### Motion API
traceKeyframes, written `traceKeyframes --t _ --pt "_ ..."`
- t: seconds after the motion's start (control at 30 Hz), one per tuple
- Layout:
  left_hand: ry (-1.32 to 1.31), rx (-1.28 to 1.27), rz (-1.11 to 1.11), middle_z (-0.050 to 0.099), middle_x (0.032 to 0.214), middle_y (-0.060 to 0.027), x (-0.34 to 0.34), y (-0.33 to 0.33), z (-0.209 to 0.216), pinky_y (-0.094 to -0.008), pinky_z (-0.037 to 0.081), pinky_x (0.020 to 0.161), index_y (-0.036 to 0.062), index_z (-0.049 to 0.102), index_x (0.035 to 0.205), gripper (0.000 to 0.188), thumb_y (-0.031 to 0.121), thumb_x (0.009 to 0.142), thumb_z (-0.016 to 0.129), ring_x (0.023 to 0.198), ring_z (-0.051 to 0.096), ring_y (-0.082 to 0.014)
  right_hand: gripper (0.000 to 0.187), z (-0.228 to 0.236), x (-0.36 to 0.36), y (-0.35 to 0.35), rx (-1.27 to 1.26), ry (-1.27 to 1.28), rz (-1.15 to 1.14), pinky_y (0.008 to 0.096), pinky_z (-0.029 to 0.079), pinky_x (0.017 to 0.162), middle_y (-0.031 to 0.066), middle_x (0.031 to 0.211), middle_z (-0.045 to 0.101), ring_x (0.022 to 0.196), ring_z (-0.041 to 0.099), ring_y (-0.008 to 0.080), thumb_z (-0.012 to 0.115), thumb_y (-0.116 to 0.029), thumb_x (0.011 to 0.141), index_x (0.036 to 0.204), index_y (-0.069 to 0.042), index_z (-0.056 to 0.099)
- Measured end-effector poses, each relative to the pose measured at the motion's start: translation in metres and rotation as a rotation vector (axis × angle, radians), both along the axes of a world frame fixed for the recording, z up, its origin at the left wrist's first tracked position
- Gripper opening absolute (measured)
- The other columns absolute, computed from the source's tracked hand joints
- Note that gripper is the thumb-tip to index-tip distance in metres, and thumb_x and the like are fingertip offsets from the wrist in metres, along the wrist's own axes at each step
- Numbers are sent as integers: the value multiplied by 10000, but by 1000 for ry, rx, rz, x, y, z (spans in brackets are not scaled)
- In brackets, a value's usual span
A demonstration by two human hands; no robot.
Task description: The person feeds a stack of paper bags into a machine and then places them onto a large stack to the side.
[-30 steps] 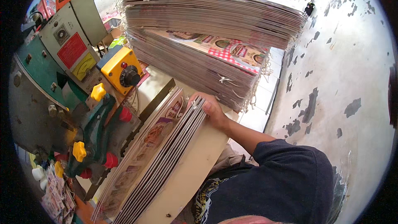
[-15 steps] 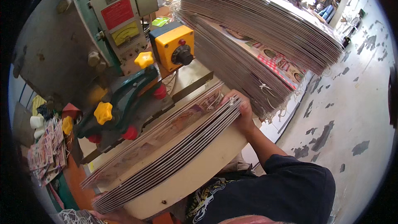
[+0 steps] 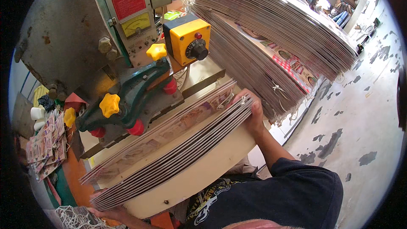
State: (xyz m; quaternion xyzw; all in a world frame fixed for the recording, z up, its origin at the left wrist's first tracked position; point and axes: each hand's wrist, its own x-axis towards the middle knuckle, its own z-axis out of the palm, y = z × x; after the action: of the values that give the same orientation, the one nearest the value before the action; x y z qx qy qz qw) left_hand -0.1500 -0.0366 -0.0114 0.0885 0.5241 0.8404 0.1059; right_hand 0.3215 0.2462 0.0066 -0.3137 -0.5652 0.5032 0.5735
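A stack of thin, flat printed pieces (image 3: 182, 154), its layered edges toward me, stands tilted over a cream work surface (image 3: 203, 178). My right hand (image 3: 253, 114) is closed round its right end, where a white cord knot shows. Low at the left, my left hand (image 3: 108, 213) grips the other end; its fingers are partly hidden by the stack. Just beyond lies a second row of printed pieces (image 3: 169, 125), close to the machine's dark green clamp arm (image 3: 135, 91) with yellow star knobs and red feet.
A yellow control box (image 3: 190, 40) with a black dial sits behind the clamp. Tall bundles of printed pieces (image 3: 271, 25) rise at the back right, beside a peeling wall (image 3: 339, 140). Corded pieces (image 3: 46, 144) hang at the left; loose white cords (image 3: 74, 218) lie below.
The view has shifted slightly, so the machine and bundles sit a little farther right. Both hands keep hold of the stack, which has barely moved; more of my left hand shows.
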Motion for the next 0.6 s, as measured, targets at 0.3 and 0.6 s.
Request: traceKeyframes --t 0.3,0.6 --pt "136 178 -229 679 882 -224 -6 -1 -6 -481 597 685 -90 630 956 893 733 938 285 743 684 -326 816 2 -2 -2 -40 70 30 333 555 751 113 869 659 810 659 190 579 -797 781 993 -9 564" --pt "-84 373 -171 696 930 -268 -3 0 -1 -549 587 696 -107 662 981 950 781 909 330 800 689 -385 819 -3 2 1 -6 24 21 318 544 760 117 882 656 823 658 183 586 -798 777 993 -8 564"
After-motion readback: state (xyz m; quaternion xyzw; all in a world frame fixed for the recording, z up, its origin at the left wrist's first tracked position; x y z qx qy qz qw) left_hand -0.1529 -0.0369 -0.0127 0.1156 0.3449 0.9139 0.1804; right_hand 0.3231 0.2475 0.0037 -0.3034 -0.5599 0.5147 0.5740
